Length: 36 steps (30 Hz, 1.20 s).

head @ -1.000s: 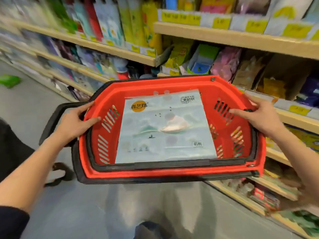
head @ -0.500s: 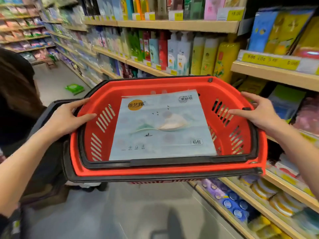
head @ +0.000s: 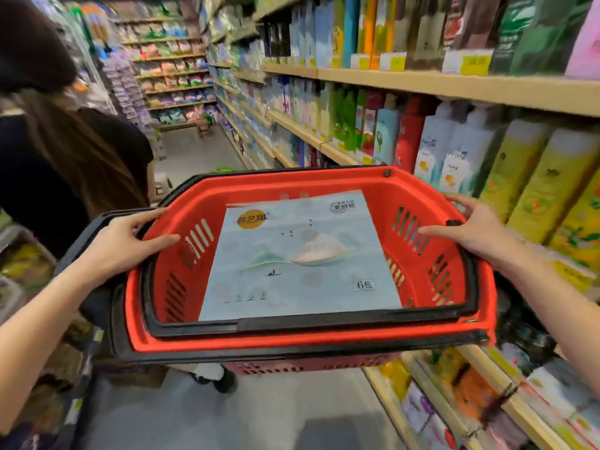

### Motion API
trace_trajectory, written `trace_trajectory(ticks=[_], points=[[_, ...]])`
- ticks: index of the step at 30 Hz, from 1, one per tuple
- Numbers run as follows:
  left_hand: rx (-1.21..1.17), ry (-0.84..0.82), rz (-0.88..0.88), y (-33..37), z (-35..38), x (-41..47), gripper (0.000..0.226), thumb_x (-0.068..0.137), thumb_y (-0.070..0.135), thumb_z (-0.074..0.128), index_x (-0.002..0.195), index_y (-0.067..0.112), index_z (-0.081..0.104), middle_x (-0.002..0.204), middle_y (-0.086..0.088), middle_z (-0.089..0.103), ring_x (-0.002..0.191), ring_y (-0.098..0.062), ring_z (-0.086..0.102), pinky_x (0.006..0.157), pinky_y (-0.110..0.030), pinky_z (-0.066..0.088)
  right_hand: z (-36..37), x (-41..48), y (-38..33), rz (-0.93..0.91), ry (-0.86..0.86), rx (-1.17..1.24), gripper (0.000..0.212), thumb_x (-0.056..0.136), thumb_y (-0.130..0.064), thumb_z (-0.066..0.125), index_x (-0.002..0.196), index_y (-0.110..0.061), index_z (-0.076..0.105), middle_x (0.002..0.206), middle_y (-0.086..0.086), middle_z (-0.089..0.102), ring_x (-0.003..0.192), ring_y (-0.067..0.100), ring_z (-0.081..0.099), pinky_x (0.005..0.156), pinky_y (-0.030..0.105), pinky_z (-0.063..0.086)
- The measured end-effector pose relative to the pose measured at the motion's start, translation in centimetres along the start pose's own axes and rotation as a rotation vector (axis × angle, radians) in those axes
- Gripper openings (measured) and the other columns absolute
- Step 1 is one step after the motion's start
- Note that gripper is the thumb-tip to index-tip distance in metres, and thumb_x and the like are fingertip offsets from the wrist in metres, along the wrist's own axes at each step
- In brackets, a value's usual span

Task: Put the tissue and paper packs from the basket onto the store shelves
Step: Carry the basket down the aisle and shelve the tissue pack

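I carry a red shopping basket (head: pixel 305 337) with black handles in front of me, level at chest height. A flat pale-blue tissue pack (head: pixel 298 258) with a mountain picture and an orange logo lies face up inside it. My left hand (head: pixel 121 243) grips the basket's left rim, thumb inside the wall. My right hand (head: pixel 477 227) grips the right rim the same way. The store shelves (head: pixel 454 87) with upright tissue and paper packs run along my right side.
A person in dark clothes with long hair (head: pixel 58 151) stands close on my left. The aisle floor (head: pixel 194 151) stretches ahead between the shelves. More stocked shelves (head: pixel 172 73) close the far end. Lower shelves (head: pixel 470 401) jut out at my right.
My view has swung left along the aisle, so the shelves now run off to the right. The person on my left has come into view. Both hands keep their hold on the basket.
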<state>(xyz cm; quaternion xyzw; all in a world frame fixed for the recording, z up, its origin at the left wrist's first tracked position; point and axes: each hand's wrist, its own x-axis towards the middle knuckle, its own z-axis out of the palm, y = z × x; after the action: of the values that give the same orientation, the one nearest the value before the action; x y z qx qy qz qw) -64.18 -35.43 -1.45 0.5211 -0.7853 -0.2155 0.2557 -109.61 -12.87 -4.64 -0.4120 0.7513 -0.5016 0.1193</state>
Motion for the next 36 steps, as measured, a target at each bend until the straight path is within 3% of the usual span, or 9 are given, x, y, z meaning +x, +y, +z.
trace_trajectory(ticks=[6, 11, 13, 17, 21, 25, 30, 33, 36], points=[[0.004, 0.121, -0.112, -1.8, 0.7, 4.2, 0.064, 0.065, 0.051, 0.076, 0.124, 0.038, 0.054, 0.112, -0.001, 0.066, 0.104, -0.019, 0.062, 0.094, -0.038, 0.047, 4.2, 10.5, -1.8, -0.107, -0.092, 0.005, 0.071, 0.058, -0.019, 0.085, 0.122, -0.015, 0.055, 0.102, 0.004, 0.061, 0.082, 0.013, 0.057, 0.070, 0.016, 0.043], [0.028, 0.161, -0.169, -3.1, 2.0, 10.1, 0.060, 0.069, 0.040, 0.076, 0.126, 0.035, 0.055, 0.101, 0.001, 0.062, 0.099, -0.018, 0.060, 0.085, -0.033, 0.043, 9.2, 19.2, -1.8, -0.129, -0.152, -0.005, 0.091, 0.040, -0.050, 0.085, 0.120, -0.016, 0.059, 0.102, 0.003, 0.061, 0.083, 0.012, 0.057, 0.067, 0.010, 0.043], [0.037, 0.164, -0.177, -4.5, 2.8, 13.1, 0.060, 0.069, 0.042, 0.076, 0.125, 0.037, 0.055, 0.106, 0.003, 0.064, 0.100, -0.016, 0.059, 0.086, -0.033, 0.043, 11.5, 22.1, -1.9, -0.114, -0.170, -0.015, 0.072, 0.057, -0.022, 0.085, 0.122, -0.011, 0.057, 0.100, 0.005, 0.058, 0.080, 0.012, 0.053, 0.054, 0.002, 0.039], [0.039, 0.160, -0.181, -6.8, 3.8, 19.7, 0.063, 0.066, 0.048, 0.077, 0.124, 0.038, 0.056, 0.111, 0.002, 0.067, 0.104, -0.017, 0.062, 0.090, -0.036, 0.045, 15.5, 28.3, -1.3, -0.089, -0.207, -0.039, 0.070, 0.061, -0.015, 0.083, 0.124, -0.012, 0.055, 0.109, 0.006, 0.056, 0.094, 0.013, 0.049, 0.069, 0.020, 0.038], [0.021, 0.145, -0.217, -7.6, 4.6, 25.7, 0.064, 0.068, 0.045, 0.076, 0.128, 0.036, 0.053, 0.110, 0.001, 0.068, 0.099, -0.017, 0.064, 0.091, -0.037, 0.048, 18.7, 33.8, -1.5, -0.081, -0.214, -0.059, 0.086, 0.045, -0.042, 0.086, 0.122, -0.019, 0.056, 0.108, 0.007, 0.061, 0.091, 0.020, 0.056, 0.068, 0.029, 0.046], [0.006, 0.148, -0.219, -7.9, 5.4, 30.8, 0.063, 0.068, 0.047, 0.075, 0.127, 0.037, 0.053, 0.109, 0.002, 0.069, 0.101, -0.017, 0.064, 0.094, -0.038, 0.047, 21.1, 39.0, -1.9, -0.083, -0.214, -0.080, 0.071, 0.059, -0.014, 0.084, 0.123, -0.014, 0.055, 0.103, 0.010, 0.062, 0.078, 0.016, 0.054, 0.067, 0.028, 0.041], [-0.007, 0.156, -0.232, -8.4, 7.1, 36.7, 0.064, 0.067, 0.048, 0.076, 0.127, 0.037, 0.054, 0.110, 0.003, 0.070, 0.102, -0.014, 0.064, 0.096, -0.039, 0.047, 23.5, 45.7, -1.7, -0.127, -0.246, -0.107, 0.097, 0.028, -0.065, 0.080, 0.116, -0.030, 0.057, 0.094, -0.005, 0.064, 0.078, 0.005, 0.058, 0.060, 0.007, 0.046], [-0.034, 0.158, -0.247, -8.6, 7.6, 39.8, 0.073, 0.055, 0.063, 0.072, 0.123, 0.043, 0.054, 0.105, 0.007, 0.070, 0.097, -0.011, 0.065, 0.096, -0.040, 0.048, 24.7, 50.0, -1.6, -0.123, -0.268, -0.137, 0.082, 0.047, -0.037, 0.086, 0.121, -0.018, 0.057, 0.087, -0.001, 0.063, 0.066, -0.002, 0.056, 0.054, -0.004, 0.039], [-0.058, 0.171, -0.251, -8.2, 7.7, 42.4, 0.067, 0.049, 0.068, 0.066, 0.113, 0.055, 0.051, 0.103, 0.009, 0.070, 0.096, -0.009, 0.065, 0.095, -0.040, 0.049, 25.8, 53.0, -2.3, -0.196, -0.265, -0.153, 0.100, 0.033, -0.063, 0.078, 0.121, -0.021, 0.058, 0.099, 0.002, 0.063, 0.084, 0.015, 0.058, 0.066, 0.005, 0.044]])
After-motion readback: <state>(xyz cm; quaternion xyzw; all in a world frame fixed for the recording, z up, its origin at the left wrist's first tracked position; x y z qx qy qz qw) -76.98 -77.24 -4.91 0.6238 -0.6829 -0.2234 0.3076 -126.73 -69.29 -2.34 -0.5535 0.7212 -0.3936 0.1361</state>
